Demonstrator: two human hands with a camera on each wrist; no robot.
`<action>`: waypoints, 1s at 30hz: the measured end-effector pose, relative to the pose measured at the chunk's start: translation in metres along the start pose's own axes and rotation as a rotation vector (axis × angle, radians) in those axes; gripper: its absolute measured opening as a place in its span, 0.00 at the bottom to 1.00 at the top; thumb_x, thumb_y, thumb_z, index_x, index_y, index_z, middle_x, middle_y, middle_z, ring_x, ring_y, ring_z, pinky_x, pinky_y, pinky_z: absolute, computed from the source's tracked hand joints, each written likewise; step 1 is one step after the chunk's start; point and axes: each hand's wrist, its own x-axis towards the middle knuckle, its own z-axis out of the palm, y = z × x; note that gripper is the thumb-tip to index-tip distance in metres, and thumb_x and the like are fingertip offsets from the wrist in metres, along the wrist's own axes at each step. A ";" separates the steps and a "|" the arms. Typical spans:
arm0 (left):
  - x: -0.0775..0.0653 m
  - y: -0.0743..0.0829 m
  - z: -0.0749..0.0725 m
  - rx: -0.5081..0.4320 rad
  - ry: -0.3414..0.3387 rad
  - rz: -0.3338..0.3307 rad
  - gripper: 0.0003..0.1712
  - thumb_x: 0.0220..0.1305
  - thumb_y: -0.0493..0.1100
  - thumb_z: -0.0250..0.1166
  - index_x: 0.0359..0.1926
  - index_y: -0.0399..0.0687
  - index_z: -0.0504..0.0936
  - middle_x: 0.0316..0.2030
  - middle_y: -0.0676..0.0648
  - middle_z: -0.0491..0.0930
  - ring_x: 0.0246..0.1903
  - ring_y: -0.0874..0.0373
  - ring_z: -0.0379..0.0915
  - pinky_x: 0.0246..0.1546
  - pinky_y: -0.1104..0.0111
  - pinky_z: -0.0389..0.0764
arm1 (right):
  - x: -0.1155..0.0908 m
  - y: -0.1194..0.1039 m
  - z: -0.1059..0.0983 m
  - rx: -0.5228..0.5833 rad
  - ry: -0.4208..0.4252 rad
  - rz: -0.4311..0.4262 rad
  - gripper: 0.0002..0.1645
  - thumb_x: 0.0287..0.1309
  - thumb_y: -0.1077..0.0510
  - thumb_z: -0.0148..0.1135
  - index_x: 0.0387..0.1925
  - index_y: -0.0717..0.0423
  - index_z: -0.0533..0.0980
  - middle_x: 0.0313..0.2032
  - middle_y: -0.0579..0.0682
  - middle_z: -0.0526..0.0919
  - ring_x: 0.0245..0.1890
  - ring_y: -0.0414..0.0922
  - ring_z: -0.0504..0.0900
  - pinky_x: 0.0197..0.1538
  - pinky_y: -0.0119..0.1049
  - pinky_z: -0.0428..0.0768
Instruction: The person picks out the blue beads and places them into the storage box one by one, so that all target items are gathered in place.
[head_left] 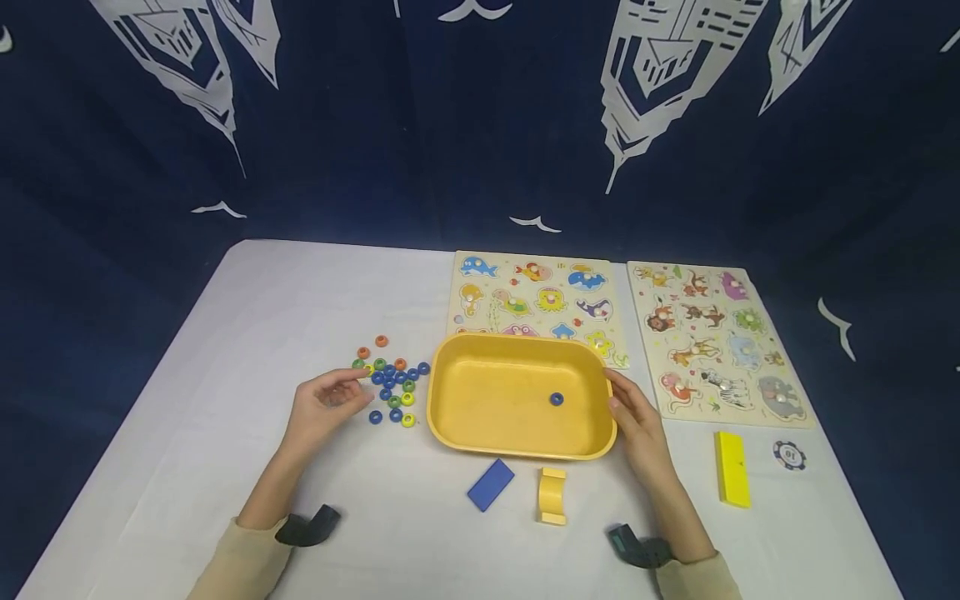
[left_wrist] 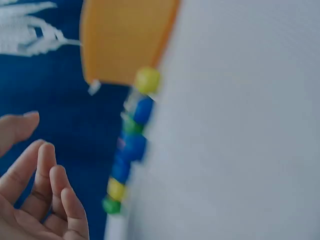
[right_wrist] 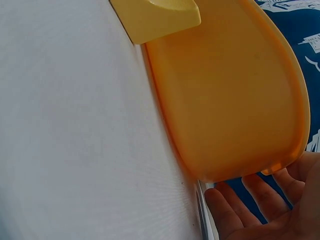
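A yellow plastic tray [head_left: 480, 437] sits mid-table, with one blue bead [head_left: 557, 399] inside it. My right hand [head_left: 641, 429] holds the tray's right end, thumb and forefinger at the rim; the right wrist view puts its other fingers [right_wrist: 265, 197] outside the end wall. Left of the tray lies a loose cluster of ring-shaped beads [head_left: 395, 414] in blue, green, yellow and orange. At that cluster's left edge hovers my left hand [head_left: 324, 408], its thumb and fingertips apart. The left wrist view shows nothing between its fingers [left_wrist: 46, 160].
Two peg puzzle boards, one with sea animals [head_left: 525, 287] and one with land animals [head_left: 697, 333], lie behind and right. In front are a blue block [head_left: 491, 485] and a curved yellow block [head_left: 552, 497]. A yellow bar [head_left: 732, 469] and a round chip [head_left: 790, 455] lie rightward.
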 end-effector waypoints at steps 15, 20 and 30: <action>-0.008 -0.040 0.004 0.326 -0.152 -0.019 0.20 0.37 0.44 0.74 0.36 0.52 0.81 0.23 0.56 0.74 0.25 0.62 0.68 0.28 0.74 0.71 | 0.005 0.026 -0.004 0.012 0.005 -0.009 0.24 0.65 0.53 0.43 0.62 0.48 0.60 0.62 0.54 0.63 0.59 0.36 0.65 0.52 0.17 0.65; -0.007 -0.038 0.007 0.394 -0.139 0.001 0.13 0.39 0.39 0.72 0.31 0.51 0.82 0.21 0.58 0.73 0.23 0.63 0.67 0.25 0.74 0.70 | 0.004 0.026 -0.004 0.021 0.004 -0.016 0.24 0.65 0.53 0.42 0.62 0.48 0.60 0.61 0.54 0.64 0.59 0.37 0.65 0.52 0.17 0.66; 0.014 0.018 0.026 0.052 -0.231 0.031 0.13 0.45 0.43 0.70 0.36 0.50 0.81 0.22 0.52 0.77 0.28 0.60 0.74 0.34 0.67 0.77 | 0.005 0.028 -0.004 0.039 -0.001 -0.017 0.24 0.65 0.53 0.42 0.62 0.48 0.61 0.61 0.55 0.63 0.58 0.35 0.65 0.52 0.18 0.66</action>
